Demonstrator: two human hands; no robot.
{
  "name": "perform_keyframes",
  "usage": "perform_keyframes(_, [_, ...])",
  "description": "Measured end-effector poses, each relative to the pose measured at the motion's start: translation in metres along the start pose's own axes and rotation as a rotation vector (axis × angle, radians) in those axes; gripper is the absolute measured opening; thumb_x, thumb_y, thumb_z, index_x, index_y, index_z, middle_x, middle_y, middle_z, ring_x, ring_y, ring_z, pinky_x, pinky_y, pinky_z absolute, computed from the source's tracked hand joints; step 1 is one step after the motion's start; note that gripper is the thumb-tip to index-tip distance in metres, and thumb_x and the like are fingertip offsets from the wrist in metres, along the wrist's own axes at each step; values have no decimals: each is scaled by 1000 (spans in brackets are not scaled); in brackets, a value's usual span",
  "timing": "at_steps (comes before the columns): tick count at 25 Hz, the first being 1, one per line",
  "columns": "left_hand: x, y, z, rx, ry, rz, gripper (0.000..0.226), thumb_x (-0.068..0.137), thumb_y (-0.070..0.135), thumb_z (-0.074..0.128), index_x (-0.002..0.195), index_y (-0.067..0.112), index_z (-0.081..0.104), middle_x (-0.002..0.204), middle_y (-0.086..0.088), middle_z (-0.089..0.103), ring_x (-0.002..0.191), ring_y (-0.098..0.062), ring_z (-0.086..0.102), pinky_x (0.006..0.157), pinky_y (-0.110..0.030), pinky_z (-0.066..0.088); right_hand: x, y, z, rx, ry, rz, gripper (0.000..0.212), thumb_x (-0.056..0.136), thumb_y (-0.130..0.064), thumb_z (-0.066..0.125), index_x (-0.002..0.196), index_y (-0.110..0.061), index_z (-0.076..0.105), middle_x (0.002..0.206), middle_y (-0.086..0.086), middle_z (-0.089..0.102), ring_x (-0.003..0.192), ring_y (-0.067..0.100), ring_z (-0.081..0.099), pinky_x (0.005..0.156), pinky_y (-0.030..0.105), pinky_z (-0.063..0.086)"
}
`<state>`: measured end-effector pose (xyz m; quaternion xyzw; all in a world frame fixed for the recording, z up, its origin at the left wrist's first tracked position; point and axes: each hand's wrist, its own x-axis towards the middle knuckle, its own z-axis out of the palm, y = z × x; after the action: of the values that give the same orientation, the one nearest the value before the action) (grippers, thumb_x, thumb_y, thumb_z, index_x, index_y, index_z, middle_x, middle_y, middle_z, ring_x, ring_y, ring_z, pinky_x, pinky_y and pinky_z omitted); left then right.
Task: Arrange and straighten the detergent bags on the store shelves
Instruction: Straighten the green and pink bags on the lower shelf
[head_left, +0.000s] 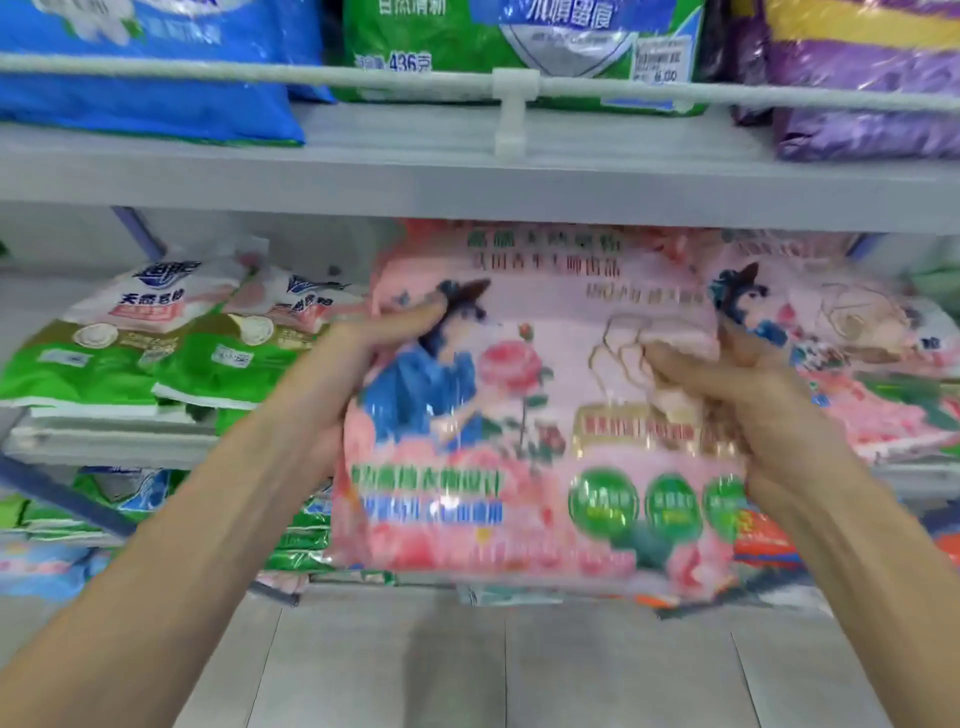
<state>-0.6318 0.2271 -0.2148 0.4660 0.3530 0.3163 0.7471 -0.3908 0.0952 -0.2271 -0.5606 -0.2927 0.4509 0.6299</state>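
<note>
Up front, right by the middle level of the store rack, both hands are holding a big glossy pink plastic detergent bag (524, 426) printed with a rose and a figure in a blue dress. It's hanging upright in the air, facing the camera, with its top edge tucked just under the grey metal shelf board (467, 176). The left hand (363, 358) is gripping the bag's left edge, with the thumb lying flat across the front; the other fingers are hiding behind the plastic, so I can't tell how they're sitting. The right hand (737, 384) is clutching the right edge with its fingers curled in, and the plastic is bunching up there. A second pink bag of the same design (857, 332) is lying on the shelf just behind and to the right. Two green-and-white detergent bags (104, 358) are leaning back side by side on the left part of that shelf. One level up, a blue bag (135, 83), a green bag (457, 47) and a purple bag (872, 93) are sitting behind a white guard rail (260, 75). More bags are stacking up on the lower levels, and pale floor tiles (519, 670) are showing at the bottom. Everything's a bit motion-blurred, so the small print isn't readable.
</note>
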Motion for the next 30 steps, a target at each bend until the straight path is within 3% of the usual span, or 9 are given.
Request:
perform_keyframes(3, [42, 14, 1, -69, -55, -27, 12, 73, 7, 68, 76, 9, 80, 79, -7, 78, 64, -21, 76, 59, -32, 62, 65, -16, 6, -26, -5, -80, 61, 67, -5, 83, 125, -9, 66, 102, 7, 81, 83, 20, 79, 63, 26, 61])
perform_keyframes(6, [76, -10, -9, 169, 86, 39, 23, 84, 12, 72, 106, 7, 78, 108, -16, 78, 88, -23, 75, 76, -31, 64, 111, 16, 10, -487, 152, -61, 34, 88, -19, 80, 117, -5, 71, 118, 17, 75, 91, 23, 71, 66, 18, 46])
perform_keyframes(12, [58, -39, -14, 382, 230, 131, 74, 32, 65, 98, 101, 46, 76, 100, 3, 81, 97, -39, 76, 90, -77, 49, 101, 61, -3, -463, 169, 3, 86, 61, -58, 90, 135, -25, 61, 118, -12, 71, 86, -2, 60, 72, 5, 43])
perform_keyframes(16, [25, -47, -13, 789, 154, 251, 101, 30, 68, 97, 123, 63, 60, 114, 39, 68, 76, -3, 76, 73, -39, 63, 62, 48, -4, -646, -28, -59, 116, 23, -82, 87, 130, -58, 52, 107, -50, 49, 98, -20, 50, 79, 10, 41])
perform_keyframes(19, [23, -46, -18, 729, 226, 352, 77, 41, 49, 96, 115, 51, 73, 108, 35, 72, 65, -2, 75, 53, -23, 59, 52, 38, 6, -642, -136, -120, 99, 46, -56, 95, 135, -52, 53, 109, -42, 47, 83, -6, 67, 65, 2, 46])
perform_keyframes(22, [26, -51, -26, 705, 287, 357, 69, 52, 43, 97, 116, 51, 73, 141, -3, 65, 58, -12, 76, 51, -38, 63, 59, 33, 15, -491, -131, -42, 79, 62, -22, 96, 133, -34, 64, 98, -26, 56, 45, -10, 62, 43, 4, 43])
perform_keyframes(24, [24, -61, -29, 698, 312, 408, 62, 57, 48, 97, 114, 50, 75, 157, 11, 48, 65, -11, 77, 52, -45, 64, 51, 38, 10, -448, -41, -101, 57, 69, -26, 93, 122, -33, 73, 87, -26, 67, 43, -10, 62, 43, 5, 43])
perform_keyframes(27, [19, -73, -28, 623, 383, 494, 43, 61, 58, 91, 101, 46, 80, 128, 36, 64, 93, -23, 79, 71, -54, 63, 29, 53, 12, -623, 114, -323, 34, 84, -38, 82, 117, -35, 76, 70, -39, 67, 58, -15, 63, 57, 0, 41])
perform_keyframes(30, [20, -73, -29, 756, 416, 512, 49, 60, 74, 82, 103, 51, 78, 104, 38, 71, 109, -10, 73, 95, -47, 58, 23, 68, 11, -832, 146, -409, 39, 97, -41, 68, 136, -35, 66, 79, -18, 67, 64, -4, 59, 63, 8, 43])
